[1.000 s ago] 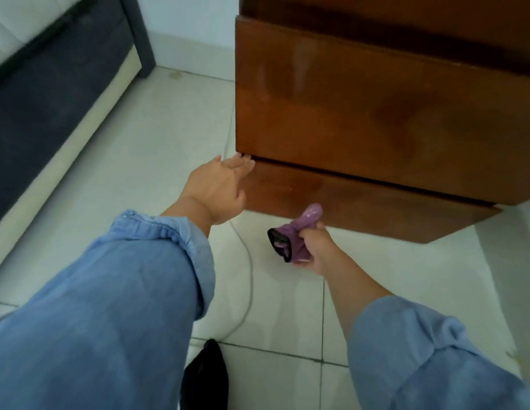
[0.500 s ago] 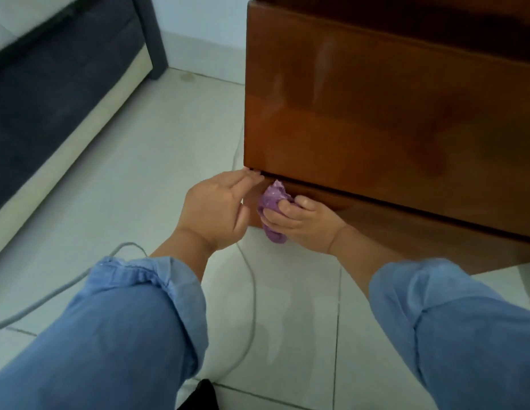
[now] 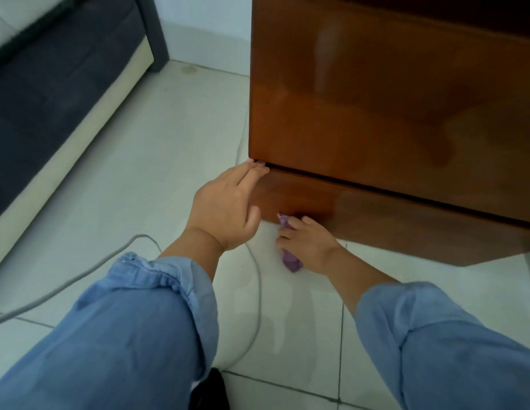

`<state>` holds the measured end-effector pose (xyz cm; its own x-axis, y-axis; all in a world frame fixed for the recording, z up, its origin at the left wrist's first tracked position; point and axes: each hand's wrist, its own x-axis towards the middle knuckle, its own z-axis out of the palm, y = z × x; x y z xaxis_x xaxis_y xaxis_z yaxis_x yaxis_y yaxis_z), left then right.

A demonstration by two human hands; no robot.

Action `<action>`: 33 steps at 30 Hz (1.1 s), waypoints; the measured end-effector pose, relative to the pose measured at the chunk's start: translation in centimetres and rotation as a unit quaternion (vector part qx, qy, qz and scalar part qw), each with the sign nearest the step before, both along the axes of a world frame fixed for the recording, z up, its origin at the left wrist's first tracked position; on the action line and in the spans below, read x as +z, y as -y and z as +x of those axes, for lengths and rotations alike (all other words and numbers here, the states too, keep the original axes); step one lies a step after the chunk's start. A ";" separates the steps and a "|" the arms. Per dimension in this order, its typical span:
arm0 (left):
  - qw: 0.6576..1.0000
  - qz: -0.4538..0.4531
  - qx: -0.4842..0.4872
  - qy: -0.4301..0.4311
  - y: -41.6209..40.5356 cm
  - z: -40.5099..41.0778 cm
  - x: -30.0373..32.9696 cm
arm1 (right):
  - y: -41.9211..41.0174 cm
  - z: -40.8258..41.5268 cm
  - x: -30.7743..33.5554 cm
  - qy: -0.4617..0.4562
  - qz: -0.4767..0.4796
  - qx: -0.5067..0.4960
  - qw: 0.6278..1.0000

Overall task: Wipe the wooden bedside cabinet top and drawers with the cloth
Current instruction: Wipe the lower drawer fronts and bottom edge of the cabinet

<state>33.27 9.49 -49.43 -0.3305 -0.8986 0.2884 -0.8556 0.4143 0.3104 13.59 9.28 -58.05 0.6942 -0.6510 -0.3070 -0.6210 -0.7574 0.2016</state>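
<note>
The wooden bedside cabinet (image 3: 391, 93) fills the upper right, glossy brown, with a drawer front above a lower base panel (image 3: 406, 220). My left hand (image 3: 225, 205) has its fingertips at the gap under the drawer's left corner, holding nothing. My right hand (image 3: 308, 242) grips a bunched purple cloth (image 3: 290, 261) and presses it against the bottom left edge of the lower panel, close to the floor. Most of the cloth is hidden under my fingers. The cabinet top is out of view.
A grey cable (image 3: 255, 285) loops over the white tiled floor (image 3: 139, 187) below my hands. A dark bed frame with a cream edge (image 3: 50, 93) runs along the left. A black object (image 3: 210, 392) sits at the bottom edge between my blue sleeves.
My right hand brought the cloth from the floor side up to the lower panel, then down along its left end to the bottom edge. My left hand stayed at the drawer corner.
</note>
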 end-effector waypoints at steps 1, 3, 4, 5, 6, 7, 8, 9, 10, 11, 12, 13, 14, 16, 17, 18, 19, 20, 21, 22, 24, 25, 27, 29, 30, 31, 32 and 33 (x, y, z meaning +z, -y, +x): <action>1.000 0.018 0.005 0.007 -0.1 -0.1 0.4 | -1.2 -0.8 0.5 0.022 0.014 -0.043 0.999; 0.997 0.073 0.017 0.035 -0.6 -0.4 1.1 | -3.4 -2.3 1.9 0.056 0.048 -0.098 0.992; 0.993 0.106 0.021 0.051 -1.1 -0.8 1.7 | -4.8 -3.0 3.2 0.082 0.071 -0.138 0.985; 0.988 0.138 0.023 0.071 -1.5 -1.3 2.3 | -6.0 -3.7 4.6 0.127 0.082 -0.180 0.972; 0.982 0.165 0.027 0.090 -1.9 -1.8 2.5 | -6.9 -4.1 5.6 0.183 0.086 -0.224 0.953; 0.977 0.187 0.033 0.100 -2.4 -2.4 2.9 | -7.7 -4.4 7.0 0.244 0.087 -0.270 0.927; 0.972 0.209 0.038 0.096 -3.3 -3.0 3.6 | -8.5 -4.7 8.6 0.300 0.087 -0.312 0.897; 0.969 0.231 0.044 0.072 -4.2 -3.6 4.3 | -8.9 -5.0 10.1 0.343 0.084 -0.347 0.869; 0.967 0.247 0.046 0.036 -5.0 -4.4 5.2 | -9.2 -5.2 11.8 0.384 0.076 -0.372 0.842; 0.964 0.263 0.044 0.000 -5.6 -5.0 6.1 | -9.3 -5.3 13.4 0.423 0.070 -0.390 0.815; 0.961 0.271 0.036 -0.028 -6.4 -5.8 7.4 | -9.5 -5.5 15.3 0.463 0.061 -0.408 0.785; 0.957 0.284 0.028 -0.049 -7.2 -6.7 8.8 | -10.0 -5.7 17.4 0.495 0.057 -0.424 0.757; 0.950 0.302 0.024 -0.076 -7.8 -7.5 10.2 | -10.2 -6.0 19.2 0.522 0.054 -0.432 0.734; 0.929 0.334 0.037 -0.156 -8.6 -8.8 13.1 | -10.9 -6.5 22.8 0.561 0.038 -0.426 0.709; 0.912 0.347 0.051 -0.215 -8.8 -9.3 14.6 | -11.3 -6.8 24.5 0.572 0.030 -0.417 0.706; 0.891 0.358 0.061 -0.273 -9.0 -9.9 16.0 | -11.7 -7.1 26.2 0.579 0.026 -0.407 0.706; 0.871 0.368 0.065 -0.318 -9.0 -10.4 17.4 | -12.1 -7.3 27.8 0.586 0.024 -0.398 0.705; 0.857 0.374 0.067 -0.347 -8.9 -11.0 18.7 | -12.4 -7.6 29.3 0.593 0.020 -0.392 0.703; 0.849 0.375 0.065 -0.367 -9.0 -11.6 20.1 | -12.7 -8.0 30.7 0.601 0.011 -0.386 0.700; 0.846 0.364 0.062 -0.385 -9.1 -12.1 21.3 | -13.1 -8.3 32.1 0.609 -0.002 -0.380 0.696; 0.841 0.336 0.056 -0.421 -9.1 -13.2 23.8 | -13.8 -9.0 34.4 0.624 -0.021 -0.373 0.686; 0.835 0.327 0.050 -0.439 -9.2 -13.7 25.0 | -14.1 -9.4 35.4 0.630 -0.019 -0.376 0.680; 0.829 0.317 0.038 -0.459 -9.4 -14.5 27.5 | -14.7 -10.0 37.0 0.638 0.021 -0.393 0.662; 0.832 0.309 0.026 -0.460 -9.7 -15.5 29.9 | -15.5 -11.2 38.1 0.648 0.107 -0.413 0.631; 0.833 0.305 0.021 -0.460 -9.9 -16.0 31.2 | -15.9 -11.9 38.5 0.660 0.162 -0.420 0.601; 0.832 0.306 0.020 -0.461 -10.2 -16.4 32.4 | -16.3 -12.5 38.7 0.680 0.217 -0.425 0.557; 0.828 0.311 0.025 -0.465 -10.4 -16.9 33.5 | -16.6 -13.0 38.6 0.702 0.266 -0.424 0.507; 0.822 0.316 0.029 -0.473 -10.4 -17.4 34.4 | -16.7 -13.5 38.5 0.719 0.299 -0.420 0.466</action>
